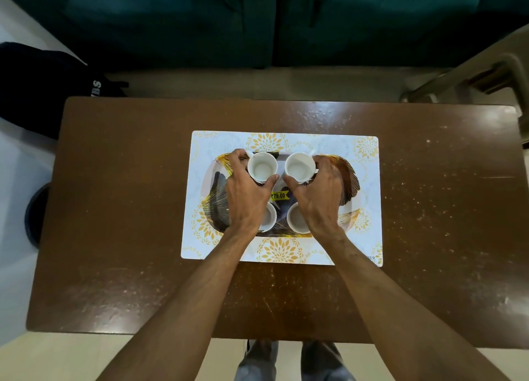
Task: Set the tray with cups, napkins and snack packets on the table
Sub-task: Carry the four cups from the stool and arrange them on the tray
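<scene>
A patterned tray point(350, 180) with a yellow price sticker point(279, 195) lies on a white and gold placemat point(369, 203) in the middle of the brown table point(114, 209). Several white cups stand on the tray. My left hand point(243, 191) wraps around the far left cup point(262, 167). My right hand point(317, 191) wraps around the far right cup point(300, 166). Two near cups point(269, 219) point(297, 220) are partly hidden under my wrists. I see no napkins or snack packets.
A dark green sofa point(257, 22) runs beyond the table's far edge. A black bag point(43, 85) lies on the floor at the far left, and a plastic chair point(486, 77) stands at the far right. A dark round object point(35, 214) sits left of the table.
</scene>
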A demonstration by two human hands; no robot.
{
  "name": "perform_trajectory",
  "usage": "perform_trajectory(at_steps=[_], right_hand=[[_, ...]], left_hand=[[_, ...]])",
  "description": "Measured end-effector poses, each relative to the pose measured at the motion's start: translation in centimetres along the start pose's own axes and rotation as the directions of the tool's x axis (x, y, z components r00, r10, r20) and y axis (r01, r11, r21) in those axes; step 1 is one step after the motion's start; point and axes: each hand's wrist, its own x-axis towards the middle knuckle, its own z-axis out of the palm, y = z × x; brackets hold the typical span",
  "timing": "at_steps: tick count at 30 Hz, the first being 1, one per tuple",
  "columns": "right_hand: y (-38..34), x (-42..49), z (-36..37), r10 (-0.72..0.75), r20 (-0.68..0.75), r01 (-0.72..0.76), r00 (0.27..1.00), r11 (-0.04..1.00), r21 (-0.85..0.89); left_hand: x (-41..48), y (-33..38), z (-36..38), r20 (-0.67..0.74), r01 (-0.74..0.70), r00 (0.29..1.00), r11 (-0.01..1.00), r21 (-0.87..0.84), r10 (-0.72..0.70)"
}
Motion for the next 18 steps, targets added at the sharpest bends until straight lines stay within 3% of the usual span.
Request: perform_trajectory(at_steps=[12, 18], right_hand=[[0.2, 0.0, -1.3, 0.036, 0.088, -0.038, 0.996, 0.999, 0.028], [1.0, -1.4, -4.7, 0.022, -0.033, -0.019, 0.999, 0.996, 0.083]], left_hand=[[0.5, 0.1, -1.1, 0.079, 0.003, 0.997, 1.0, -0.005, -0.003], [-1.5, 0.2, -4.4, -0.058, 0.04, 0.997, 0.997, -0.06, -0.043]])
